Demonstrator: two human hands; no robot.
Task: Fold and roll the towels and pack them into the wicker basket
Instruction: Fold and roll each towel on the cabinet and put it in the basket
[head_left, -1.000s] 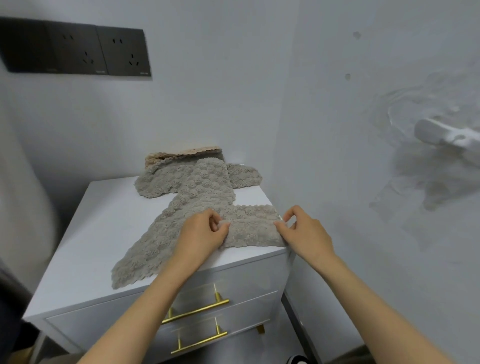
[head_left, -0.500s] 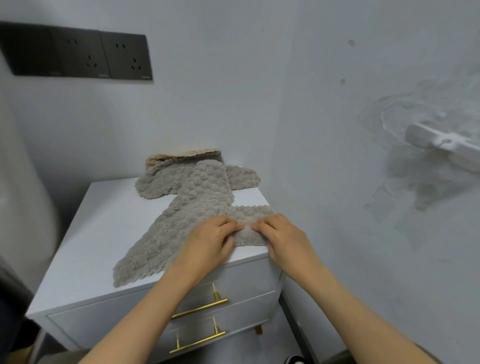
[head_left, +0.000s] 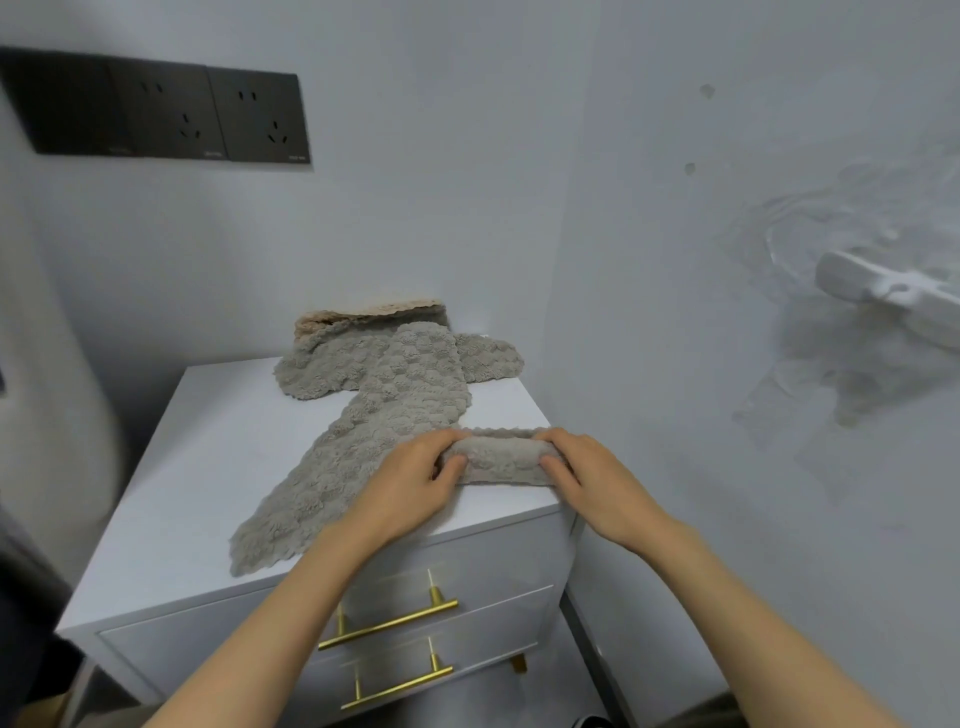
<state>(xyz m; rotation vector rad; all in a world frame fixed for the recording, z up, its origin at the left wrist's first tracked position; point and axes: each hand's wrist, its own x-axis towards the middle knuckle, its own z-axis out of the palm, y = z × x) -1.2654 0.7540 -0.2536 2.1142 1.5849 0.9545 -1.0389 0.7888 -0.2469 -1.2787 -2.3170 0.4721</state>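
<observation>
Item: grey towel (head_left: 384, 441), near end rolled, centre frame on white worktop (head_left: 208, 467) | Hands: left hand (head_left: 410, 488) and right hand (head_left: 597, 483) each curled round one roll end | Axis: roll lies left-right; loose length trails left and up-frame; both hands equally near.

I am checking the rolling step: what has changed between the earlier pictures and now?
The left hand and the right hand turned the near end of the grey bobbled towel away from the person, into a short roll, which both now grip. The rest of that towel, the beige towel behind and the white cabinet stayed put.
</observation>
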